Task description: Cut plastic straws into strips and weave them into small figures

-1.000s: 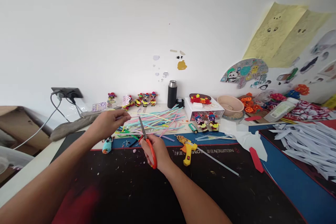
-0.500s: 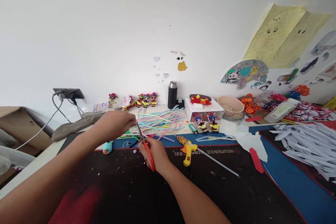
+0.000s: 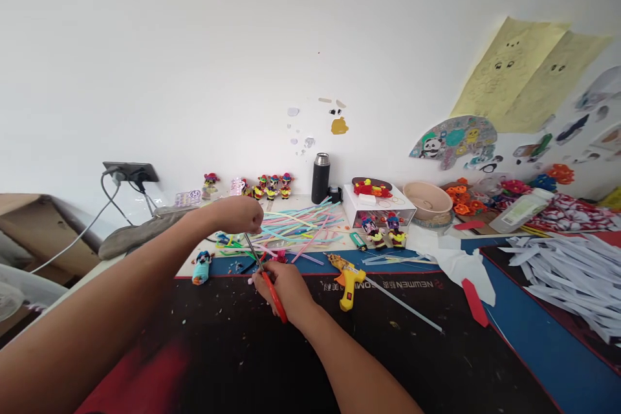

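My right hand (image 3: 290, 290) grips a pair of scissors (image 3: 276, 301) with red handles, their metal blades pointing up and away. Close above the blade tips is my left hand (image 3: 241, 215), its fingers curled closed. Whatever it pinches, if anything, is hidden. Behind and below that hand spreads a loose pile of thin pastel strips (image 3: 310, 220). A small figure in a light blue wrap (image 3: 202, 267) lies left of the scissors. To the right, a yellow glue gun (image 3: 347, 281) rests on the dark mat (image 3: 388, 362) with a clear glue stick (image 3: 407, 305) behind its body.
Several small dolls (image 3: 272, 187) stand along the wall, near a black thermos (image 3: 321, 180). Farther right are a white box (image 3: 356, 212), a pink bowl (image 3: 427, 200) and a heap of white paper strips (image 3: 563, 272). A grey cloth roll (image 3: 130, 238) lies at left, below a power socket (image 3: 130, 172).
My left hand has shifted slightly right and turned, its fingers more tightly curled. The scissors have tilted a little; my right hand stays nearly in place. The view has moved slightly.
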`<state>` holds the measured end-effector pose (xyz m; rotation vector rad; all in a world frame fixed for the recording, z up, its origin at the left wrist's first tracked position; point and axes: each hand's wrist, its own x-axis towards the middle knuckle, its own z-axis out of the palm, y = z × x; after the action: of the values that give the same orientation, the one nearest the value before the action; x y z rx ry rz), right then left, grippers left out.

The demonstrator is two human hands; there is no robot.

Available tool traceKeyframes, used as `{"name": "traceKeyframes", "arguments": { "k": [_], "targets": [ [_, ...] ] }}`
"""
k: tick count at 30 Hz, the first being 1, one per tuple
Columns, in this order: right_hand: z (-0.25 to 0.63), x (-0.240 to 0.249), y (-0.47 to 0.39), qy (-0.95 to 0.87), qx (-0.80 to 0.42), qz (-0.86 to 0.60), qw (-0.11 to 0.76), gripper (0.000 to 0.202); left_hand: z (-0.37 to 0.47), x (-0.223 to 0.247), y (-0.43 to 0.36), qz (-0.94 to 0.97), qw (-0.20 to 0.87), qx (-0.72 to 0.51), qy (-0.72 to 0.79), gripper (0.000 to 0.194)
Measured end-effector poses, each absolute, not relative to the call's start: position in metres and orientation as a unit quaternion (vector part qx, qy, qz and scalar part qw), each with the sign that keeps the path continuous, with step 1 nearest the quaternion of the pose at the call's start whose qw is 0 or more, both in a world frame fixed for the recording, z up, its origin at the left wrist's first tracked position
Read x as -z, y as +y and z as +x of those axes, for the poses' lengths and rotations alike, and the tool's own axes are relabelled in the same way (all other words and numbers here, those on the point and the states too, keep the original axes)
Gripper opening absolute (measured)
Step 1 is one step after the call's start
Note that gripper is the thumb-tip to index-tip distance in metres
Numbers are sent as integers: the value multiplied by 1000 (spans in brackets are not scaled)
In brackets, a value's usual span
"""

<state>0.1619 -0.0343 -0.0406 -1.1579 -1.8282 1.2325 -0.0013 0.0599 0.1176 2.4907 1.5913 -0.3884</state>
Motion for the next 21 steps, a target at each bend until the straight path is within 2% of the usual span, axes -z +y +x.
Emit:
{"name": "traceKeyframes", "arguments": {
  "k": [6, 12, 15, 17, 21],
  "targets": [
    [163, 42, -36, -716, -451, -428, 317, 22, -30, -109, 73, 814, 220, 118, 524, 23],
    [162, 41, -39, -728, -442, -415, 319, 22, -42, -101, 74, 807, 241, 67, 534, 27],
    [159, 41, -40, -700, -483, -422, 316, 25, -48, -97, 74, 805, 270, 56, 526, 30],
    [157, 39, -40, -663, -533, -414, 324, 28, -54, -90, 71, 798, 309, 20, 517, 33],
    [157, 31, -39, -589, -601, -406, 357, 29, -64, -66, 53, 752, 381, -146, 517, 44]
  ]
}}
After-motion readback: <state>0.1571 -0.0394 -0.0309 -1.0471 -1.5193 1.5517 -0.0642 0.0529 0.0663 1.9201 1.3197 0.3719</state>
